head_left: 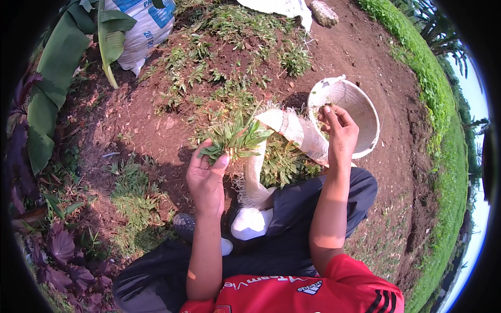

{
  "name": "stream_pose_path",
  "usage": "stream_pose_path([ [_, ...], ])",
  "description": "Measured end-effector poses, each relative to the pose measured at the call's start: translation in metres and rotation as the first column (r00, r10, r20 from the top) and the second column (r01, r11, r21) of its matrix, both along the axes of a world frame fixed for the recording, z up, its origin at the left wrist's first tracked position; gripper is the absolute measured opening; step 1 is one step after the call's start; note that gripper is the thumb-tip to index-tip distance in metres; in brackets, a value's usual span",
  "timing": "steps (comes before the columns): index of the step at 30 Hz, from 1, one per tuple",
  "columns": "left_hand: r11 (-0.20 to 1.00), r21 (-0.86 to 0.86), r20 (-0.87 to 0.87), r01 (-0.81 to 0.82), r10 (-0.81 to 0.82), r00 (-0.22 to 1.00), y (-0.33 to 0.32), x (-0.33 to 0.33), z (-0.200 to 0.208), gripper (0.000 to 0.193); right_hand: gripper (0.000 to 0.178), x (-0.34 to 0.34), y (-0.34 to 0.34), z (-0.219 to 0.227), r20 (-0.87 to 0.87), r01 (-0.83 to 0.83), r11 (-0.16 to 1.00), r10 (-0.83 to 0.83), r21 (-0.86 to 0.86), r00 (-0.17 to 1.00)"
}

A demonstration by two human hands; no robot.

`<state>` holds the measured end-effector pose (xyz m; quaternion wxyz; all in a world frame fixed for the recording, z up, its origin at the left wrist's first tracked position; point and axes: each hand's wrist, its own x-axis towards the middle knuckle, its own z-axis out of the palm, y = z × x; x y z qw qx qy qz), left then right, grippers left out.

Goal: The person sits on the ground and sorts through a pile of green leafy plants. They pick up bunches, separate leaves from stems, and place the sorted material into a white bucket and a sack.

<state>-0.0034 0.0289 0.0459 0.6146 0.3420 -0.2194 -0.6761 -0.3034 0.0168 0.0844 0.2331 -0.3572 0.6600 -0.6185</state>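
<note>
In the head view we look down at a person seated on bare soil. We see the left hand (207, 175) closed around a bunch of green leaves (236, 138), lifted clear of the ground, likely to keep the stems together. The right hand (338, 130) pinches a small bit of plant over the white basin (365, 112), seemingly so it falls inside. An open white sack (284, 128) lies between the hands, more leaves showing in its mouth.

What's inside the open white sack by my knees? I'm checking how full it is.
The sack holds green leafy cuttings, visible through its mouth. Its folded rim hides how deep they go.
</note>
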Motion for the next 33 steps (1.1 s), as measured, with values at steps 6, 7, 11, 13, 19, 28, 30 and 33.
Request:
stream_pose_path([
  [6, 0.999, -0.030, 0.003, 0.017, -0.017, 1.000, 0.007, 0.004, 0.000, 0.059, 0.048, -0.048, -0.009, -0.047, -0.413, 0.410, 0.899, -0.319, 0.155, 0.853],
  [7, 1.000, -0.029, 0.006, 0.002, -0.002, 1.000, 0.007, 0.007, 0.000, 0.059, 0.051, -0.041, -0.010, -0.045, -0.583, 0.442, 0.886, -0.288, 0.138, 0.759],
  [11, 0.996, -0.086, 0.089, 0.001, 0.007, 0.996, 0.008, 0.017, 0.001, 0.056, 0.060, 0.031, -0.005, -0.008, -0.626, 0.178, 0.974, -0.053, 0.139, 0.778],
  [13, 0.993, -0.107, 0.164, 0.046, -0.028, 0.986, 0.010, 0.023, 0.003, 0.051, 0.060, 0.075, 0.002, 0.013, -0.445, -0.147, 0.972, 0.215, 0.183, 0.869],
  [19, 0.933, -0.305, 0.640, 0.189, 0.054, 0.767, 0.012, 0.039, 0.011, 0.032, 0.035, 0.148, 0.010, 0.031, -0.477, -0.719, 0.676, 0.691, 0.161, 0.543],
  [28, 0.824, -0.563, 0.573, 0.059, 0.339, 0.746, 0.009, 0.049, 0.016, 0.026, 0.021, 0.127, 0.014, 0.008, -0.072, -0.789, 0.581, 0.794, -0.200, 0.604],
  [30, 0.828, -0.558, 0.565, 0.053, 0.331, 0.756, 0.010, 0.047, 0.017, 0.026, 0.021, 0.126, 0.013, 0.001, -0.105, -0.785, 0.577, 0.787, -0.226, 0.608],
  [33, 0.806, -0.591, 0.537, 0.036, 0.360, 0.763, 0.009, 0.044, 0.019, 0.029, 0.018, 0.123, 0.010, -0.006, -0.105, -0.777, 0.556, 0.789, -0.296, 0.605],
])
